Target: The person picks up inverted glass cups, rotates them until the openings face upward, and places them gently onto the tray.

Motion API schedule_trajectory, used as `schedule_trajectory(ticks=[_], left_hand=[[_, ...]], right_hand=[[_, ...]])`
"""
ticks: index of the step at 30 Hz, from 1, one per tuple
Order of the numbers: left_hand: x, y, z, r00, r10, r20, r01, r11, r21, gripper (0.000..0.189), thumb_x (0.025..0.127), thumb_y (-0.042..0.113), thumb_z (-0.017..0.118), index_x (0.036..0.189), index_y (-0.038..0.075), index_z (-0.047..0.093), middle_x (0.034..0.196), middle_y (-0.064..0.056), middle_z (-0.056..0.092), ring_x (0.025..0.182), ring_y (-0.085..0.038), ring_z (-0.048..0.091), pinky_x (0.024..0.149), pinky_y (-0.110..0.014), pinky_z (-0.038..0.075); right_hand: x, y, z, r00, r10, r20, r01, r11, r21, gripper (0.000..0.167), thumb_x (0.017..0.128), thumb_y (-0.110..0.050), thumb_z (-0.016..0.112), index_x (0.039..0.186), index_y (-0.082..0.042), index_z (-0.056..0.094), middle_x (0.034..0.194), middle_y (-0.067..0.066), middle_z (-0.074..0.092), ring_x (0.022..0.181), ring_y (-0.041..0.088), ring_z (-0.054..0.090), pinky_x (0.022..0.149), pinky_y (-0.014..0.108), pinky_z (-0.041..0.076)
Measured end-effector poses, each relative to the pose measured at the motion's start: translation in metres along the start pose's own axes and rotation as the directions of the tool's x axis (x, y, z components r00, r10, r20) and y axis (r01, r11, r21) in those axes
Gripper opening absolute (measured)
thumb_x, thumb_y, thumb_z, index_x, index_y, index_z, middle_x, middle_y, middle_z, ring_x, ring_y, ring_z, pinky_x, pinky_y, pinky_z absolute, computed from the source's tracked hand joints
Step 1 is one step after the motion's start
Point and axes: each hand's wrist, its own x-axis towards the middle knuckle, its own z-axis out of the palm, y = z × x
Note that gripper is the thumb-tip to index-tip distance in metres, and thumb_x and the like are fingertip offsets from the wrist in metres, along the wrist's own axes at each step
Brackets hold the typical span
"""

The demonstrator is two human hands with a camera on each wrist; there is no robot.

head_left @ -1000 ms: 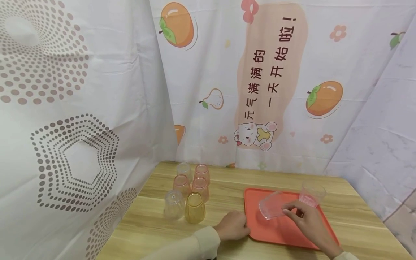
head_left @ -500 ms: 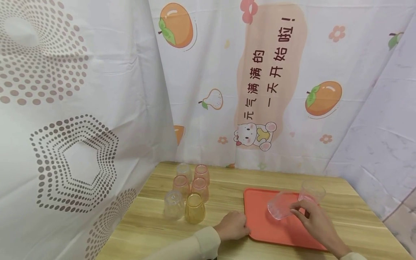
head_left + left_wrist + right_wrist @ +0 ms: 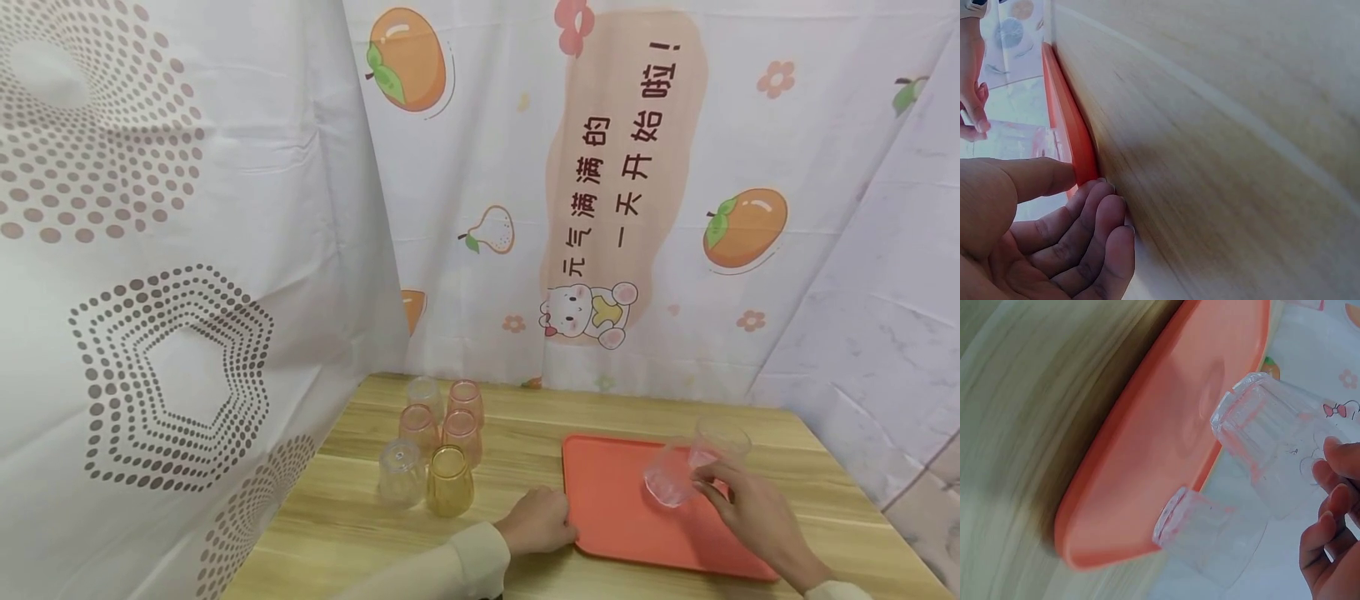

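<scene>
My right hand (image 3: 757, 512) pinches a clear drinking glass (image 3: 665, 482) near its rim, thumb against fingers. The glass tilts over the right part of an orange-red tray (image 3: 607, 508), base toward the tray, as the right wrist view shows it (image 3: 1266, 437). Behind it, at the tray's far right corner, a second clear glass (image 3: 1210, 534) stands rim up. Down at the tray's near left corner, my left hand (image 3: 536, 523) grips the edge. In the left wrist view its thumb (image 3: 1044, 178) presses the rim while the curled fingers meet the edge from outside.
Left of the tray, several upturned glasses stand grouped on the wooden table (image 3: 330, 517): a yellow one (image 3: 450, 483) and a clear one (image 3: 400, 475) in front, pink (image 3: 462, 437) and clear ones behind. Printed curtains (image 3: 465, 317) close off the back and sides.
The right hand has carried the clear glass rightward across the tray, toward the standing glass, and its base has turned more downward. The left hand keeps its place on the tray corner.
</scene>
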Motion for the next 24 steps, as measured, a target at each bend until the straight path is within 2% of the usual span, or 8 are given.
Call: schedule_trajectory(ticks=[5,9,12,18,24], left_hand=[[0.0,0.0,-0.001,1.0,0.0,0.002,0.0,1.0,0.0,0.055,0.087,0.025,0.078,0.051,0.019,0.038,0.043,0.014,0.027,0.038,0.0,0.023,0.038,-0.02,0.023],[0.0,0.0,-0.001,1.0,0.0,0.008,0.0,1.0,-0.011,0.055,0.088,0.025,0.077,0.051,0.019,0.037,0.043,0.014,0.026,0.038,0.0,0.023,0.038,-0.02,0.023],[0.0,0.0,-0.001,1.0,0.001,0.01,-0.001,1.0,-0.012,0.056,0.088,0.025,0.077,0.05,0.019,0.037,0.043,0.014,0.025,0.038,0.0,0.022,0.038,-0.02,0.022],[-0.001,0.0,-0.001,1.0,0.001,0.0,-0.001,1.0,-0.004,0.056,0.088,0.026,0.078,0.05,0.019,0.037,0.043,0.014,0.026,0.038,0.0,0.022,0.038,-0.02,0.022],[0.001,-0.002,0.001,1.0,0.006,0.005,-0.006,1.0,-0.018,0.055,0.088,0.025,0.077,0.05,0.019,0.037,0.043,0.014,0.026,0.037,0.0,0.022,0.037,-0.019,0.022]], right_hand=[[-0.002,0.008,-0.004,1.0,0.005,0.02,-0.004,0.999,-0.035,0.031,0.068,-0.001,0.089,0.089,-0.019,0.074,0.08,-0.007,0.071,0.056,-0.006,0.038,0.046,0.026,0.036],[-0.004,0.013,-0.006,0.999,-0.037,0.014,0.038,0.997,-0.069,0.031,0.066,-0.002,0.09,0.087,-0.019,0.074,0.079,-0.007,0.072,0.055,0.003,0.056,0.048,0.03,0.045],[-0.007,0.016,-0.009,0.998,-0.065,0.007,0.066,0.993,-0.093,0.032,0.064,-0.002,0.09,0.085,-0.02,0.074,0.079,-0.008,0.072,0.062,0.012,0.066,0.051,0.033,0.049],[-0.012,0.025,-0.015,0.995,-0.097,0.009,0.097,0.987,-0.126,0.033,0.061,-0.002,0.09,0.085,-0.019,0.075,0.08,-0.008,0.072,0.061,0.012,0.066,0.049,0.032,0.047],[-0.019,0.033,-0.021,0.995,-0.093,0.027,0.096,0.984,-0.153,0.033,0.061,-0.003,0.089,0.087,-0.019,0.076,0.083,-0.01,0.07,0.061,0.014,0.066,0.047,0.034,0.046]])
